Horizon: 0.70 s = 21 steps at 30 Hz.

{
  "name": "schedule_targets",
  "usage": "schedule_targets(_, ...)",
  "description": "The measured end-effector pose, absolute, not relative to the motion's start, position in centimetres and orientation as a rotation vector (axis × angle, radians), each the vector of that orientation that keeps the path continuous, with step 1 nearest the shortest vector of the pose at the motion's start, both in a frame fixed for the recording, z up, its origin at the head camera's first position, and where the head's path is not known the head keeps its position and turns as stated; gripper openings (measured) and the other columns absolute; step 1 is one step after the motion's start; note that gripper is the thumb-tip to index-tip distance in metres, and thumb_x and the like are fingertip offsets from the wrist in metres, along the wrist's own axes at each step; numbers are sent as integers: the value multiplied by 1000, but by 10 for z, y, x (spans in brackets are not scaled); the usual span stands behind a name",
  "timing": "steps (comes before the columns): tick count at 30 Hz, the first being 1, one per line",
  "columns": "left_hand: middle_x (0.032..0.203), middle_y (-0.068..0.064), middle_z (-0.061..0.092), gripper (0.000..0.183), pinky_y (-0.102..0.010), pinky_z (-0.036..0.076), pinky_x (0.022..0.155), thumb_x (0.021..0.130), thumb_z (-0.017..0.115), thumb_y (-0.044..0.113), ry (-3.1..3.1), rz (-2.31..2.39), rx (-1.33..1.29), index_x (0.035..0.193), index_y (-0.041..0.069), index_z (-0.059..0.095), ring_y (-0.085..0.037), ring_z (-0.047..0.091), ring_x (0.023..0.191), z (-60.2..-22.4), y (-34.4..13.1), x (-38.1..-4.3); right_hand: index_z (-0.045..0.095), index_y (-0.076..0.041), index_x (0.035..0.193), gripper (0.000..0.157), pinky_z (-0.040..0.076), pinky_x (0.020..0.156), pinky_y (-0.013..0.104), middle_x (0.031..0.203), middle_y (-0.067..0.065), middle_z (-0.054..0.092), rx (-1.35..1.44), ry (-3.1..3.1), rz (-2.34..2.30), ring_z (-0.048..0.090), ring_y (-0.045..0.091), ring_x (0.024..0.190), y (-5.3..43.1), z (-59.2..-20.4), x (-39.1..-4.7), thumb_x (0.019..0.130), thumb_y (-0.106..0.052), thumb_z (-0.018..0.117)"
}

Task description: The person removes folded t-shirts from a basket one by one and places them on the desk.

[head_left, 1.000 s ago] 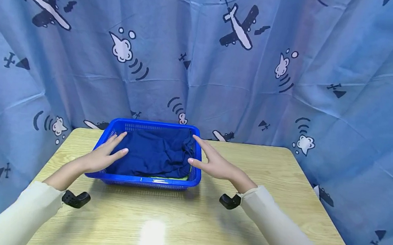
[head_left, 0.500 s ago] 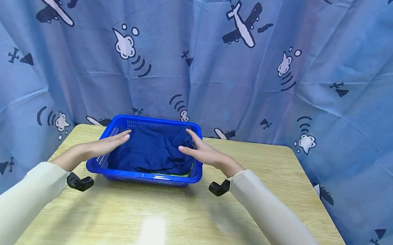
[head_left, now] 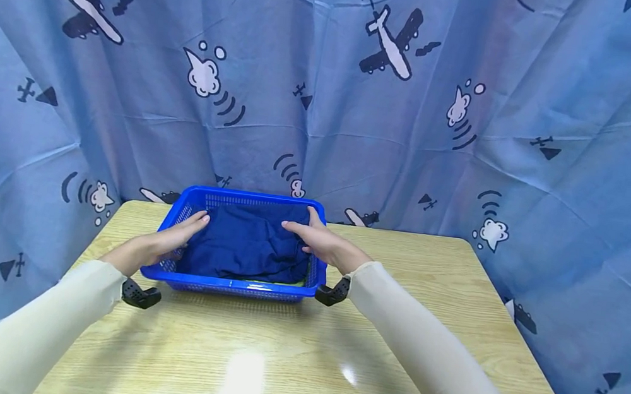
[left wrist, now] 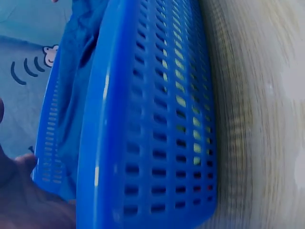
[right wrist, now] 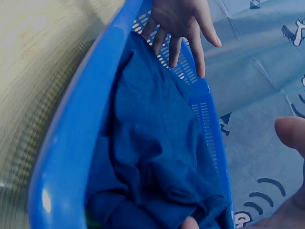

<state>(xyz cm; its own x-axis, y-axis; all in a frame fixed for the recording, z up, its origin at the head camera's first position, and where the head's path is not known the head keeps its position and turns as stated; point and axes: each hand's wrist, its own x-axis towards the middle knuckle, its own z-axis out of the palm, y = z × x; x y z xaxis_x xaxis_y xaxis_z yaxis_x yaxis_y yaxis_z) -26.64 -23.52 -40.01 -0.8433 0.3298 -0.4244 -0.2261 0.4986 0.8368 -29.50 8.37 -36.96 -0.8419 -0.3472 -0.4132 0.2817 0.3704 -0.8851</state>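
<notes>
In the head view a blue plastic basket (head_left: 244, 285) with slotted walls holds a crumpled dark blue cloth (head_left: 245, 241), and a yellow-green edge shows beneath it. My left hand (head_left: 171, 239) reaches over the basket's left end. In the right wrist view its fingers (right wrist: 175, 47) hang spread and fairly straight inside the wall, close to the cloth. My right hand (head_left: 327, 241) is at the right end, thumb stretched over the cloth and lower fingers down by the rim. One of its fingertips (right wrist: 189, 223) overlaps the cloth in the right wrist view.
The basket stands on a light wood-grain table (head_left: 394, 331), towards its far edge. Behind and on both sides hangs a blue curtain (head_left: 325, 96) printed with airplanes. Each wrist carries a small black device (head_left: 140, 295).
Both hands have closed in on the basket: the left has dipped in at the left end, the right has moved left and inward over the right end. The cloth lies about as before.
</notes>
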Motion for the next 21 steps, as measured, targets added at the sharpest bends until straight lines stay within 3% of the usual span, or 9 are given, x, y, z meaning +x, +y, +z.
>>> schedule_targets(5, 161, -18, -20, 83, -68, 13, 115, 95, 25, 68, 2173, 1428, 13, 154, 28, -18, -58, -2, 144, -403, -234, -273, -20, -31, 153, 97, 27, 120, 50, 165, 10, -8, -32, 2052, -1524, 18, 36, 150, 86, -371, -302, 95, -37, 58)
schedule_targets(12, 160, -30, -3, 81, -61, 18, 119, 99, 28, 61, 2194, 1346, -28, 157, 14, -5, -53, 6, 146, -401, -240, -279, -17, -37, 152, 102, 29, 118, 53, 165, 5, -11, -215, 2215, -1319, 21, 34, 150, 85, -371, -303, 91, -41, 64)
schedule_targets(18, 163, -23, 4, 78, -63, 16, 118, 98, 31, 62, 2236, 1340, 39, 155, 11, 18, -47, 7, 149, -397, -234, -281, -3, -33, 156, 99, 29, 117, 55, 161, 13, 19, -377, 2344, -1131, 30, 32, 145, 84, -371, -304, 87, -41, 69)
schedule_targets(21, 163, -21, 2, 74, -65, 14, 118, 100, 31, 58, 2226, 1369, 29, 156, 12, 17, -47, 5, 149, -396, -233, -282, 1, -32, 156, 95, 32, 116, 54, 161, 13, 19, -393, 2324, -1135, 31, 32, 144, 83, -373, -307, 89, -40, 67)
